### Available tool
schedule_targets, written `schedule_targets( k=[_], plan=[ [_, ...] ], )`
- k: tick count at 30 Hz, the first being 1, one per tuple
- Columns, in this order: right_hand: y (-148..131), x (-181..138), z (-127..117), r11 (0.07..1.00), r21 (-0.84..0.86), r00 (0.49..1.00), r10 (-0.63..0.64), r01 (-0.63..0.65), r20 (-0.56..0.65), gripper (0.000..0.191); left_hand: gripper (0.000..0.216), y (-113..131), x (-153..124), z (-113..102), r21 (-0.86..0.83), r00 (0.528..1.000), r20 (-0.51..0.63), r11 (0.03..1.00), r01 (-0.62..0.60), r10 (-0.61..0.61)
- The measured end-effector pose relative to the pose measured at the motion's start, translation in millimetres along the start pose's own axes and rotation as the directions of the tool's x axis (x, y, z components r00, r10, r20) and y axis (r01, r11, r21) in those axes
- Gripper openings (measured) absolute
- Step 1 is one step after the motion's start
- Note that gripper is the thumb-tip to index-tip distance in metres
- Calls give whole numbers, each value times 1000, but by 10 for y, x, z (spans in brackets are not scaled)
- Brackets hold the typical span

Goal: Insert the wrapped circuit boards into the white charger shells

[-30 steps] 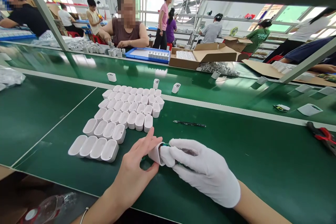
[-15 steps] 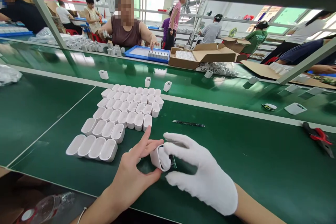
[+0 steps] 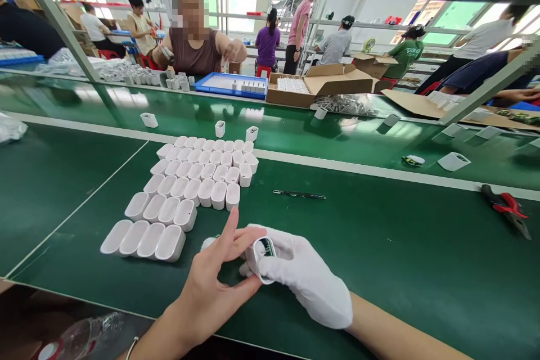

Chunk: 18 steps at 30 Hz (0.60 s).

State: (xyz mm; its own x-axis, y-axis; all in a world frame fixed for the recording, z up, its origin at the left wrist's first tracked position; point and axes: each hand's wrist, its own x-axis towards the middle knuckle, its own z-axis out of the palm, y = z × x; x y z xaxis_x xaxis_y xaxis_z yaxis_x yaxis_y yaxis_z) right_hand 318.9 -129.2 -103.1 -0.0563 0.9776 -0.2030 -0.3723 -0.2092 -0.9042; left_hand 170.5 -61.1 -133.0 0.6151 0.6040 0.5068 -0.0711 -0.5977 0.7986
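Observation:
My bare left hand point(image 3: 210, 292) grips a small white oval plastic housing point(image 3: 252, 257) between thumb and fingers, its index finger raised. The housing's open end faces me and to the right. Inside it shows a green circuit board point(image 3: 269, 246) next to something white. My right hand point(image 3: 316, 278), in a white glove, wraps round the same housing, with its thumb at the opening and fingertips behind. Partly hidden behind my left hand lies a white and green piece point(image 3: 207, 243). To the left stand rows of open white housings point(image 3: 171, 243).
Black tweezers point(image 3: 299, 194) lie beyond my hands, and red-handled pliers point(image 3: 506, 209) at the right. A few housings point(image 3: 149, 120) and a loose circuit board point(image 3: 413, 161) sit on the far green strip. Across the bench a co-worker point(image 3: 196, 50) sits by a blue tray point(image 3: 206, 84).
My right hand has closed from spread fingers to a hold round the housing. The board, which stuck out of the opening, now sits inside it. The co-worker's hand has lifted from the tray.

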Motion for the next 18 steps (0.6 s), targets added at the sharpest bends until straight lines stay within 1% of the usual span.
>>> schedule_targets(
  k=[2, 5, 6, 7, 8, 9, 10, 11, 12, 13, 14, 15, 16, 17, 18],
  plan=[
    [-21, 5, -20, 1000, -29, 1000, 1, -1, 6, 46, 89, -6, -5, -9, -11, 1000, 8, 1000, 3, -3],
    [-20, 3, -79, 997, -78, 1000, 20, -21, -17, 52, 92, -21, -20, -32, -61, 996, 74, 997, 55, -50],
    [-8, -2, -107, 993, -114, 998, -7, 0, -62, 54, 94, -23, -28, -39, -79, 992, 105, 994, 80, -72],
    [6, -7, -139, 981, -189, 989, -78, 52, -129, 55, 96, -24, -35, -44, -97, 987, 130, 990, 103, -90],
    [16, -9, -177, 939, -321, 959, -196, 124, -203, 53, 98, -22, -41, -47, -114, 983, 149, 986, 123, -106],
    [16, -7, -225, 843, -505, 898, -355, 188, -260, 49, 100, -18, -45, -48, -133, 979, 161, 981, 144, -122],
    [3, 2, -285, 683, -703, 809, -519, 198, -275, 42, 101, -14, -47, -48, -151, 973, 176, 973, 175, -148],
    [-25, 19, -360, 482, -865, 717, -652, 138, -249, 36, 102, -10, -46, -47, -171, 964, 197, 962, 212, -178],
    [-66, 44, -450, 282, -959, 650, -733, 22, -201, 32, 103, -7, -42, -44, -189, 953, 224, 950, 249, -205],
    [-115, 77, -556, 117, -987, 627, -762, -115, -163, 30, 103, -6, -36, -42, -203, 938, 259, 936, 286, -230],
    [-165, 115, -673, -2, -972, 647, -747, -236, -156, 29, 103, -7, -30, -39, -210, 920, 301, 924, 321, -252],
    [-208, 155, -795, -77, -942, 696, -694, -327, -185, 27, 104, -10, -24, -36, -206, 899, 348, 914, 350, -265],
    [-240, 194, -913, -118, -915, 746, -624, -386, -234, 25, 104, -14, -20, -34, -190, 877, 394, 910, 370, -274],
    [-257, 229, -1017, -137, -898, 788, -546, -418, -284, 22, 104, -18, -17, -34, -158, 855, 434, 911, 382, -283],
    [-260, 256, -1100, -138, -889, 815, -480, -436, -325, 20, 103, -20, -16, -35, -116, 836, 462, 915, 386, -294]
  ],
)
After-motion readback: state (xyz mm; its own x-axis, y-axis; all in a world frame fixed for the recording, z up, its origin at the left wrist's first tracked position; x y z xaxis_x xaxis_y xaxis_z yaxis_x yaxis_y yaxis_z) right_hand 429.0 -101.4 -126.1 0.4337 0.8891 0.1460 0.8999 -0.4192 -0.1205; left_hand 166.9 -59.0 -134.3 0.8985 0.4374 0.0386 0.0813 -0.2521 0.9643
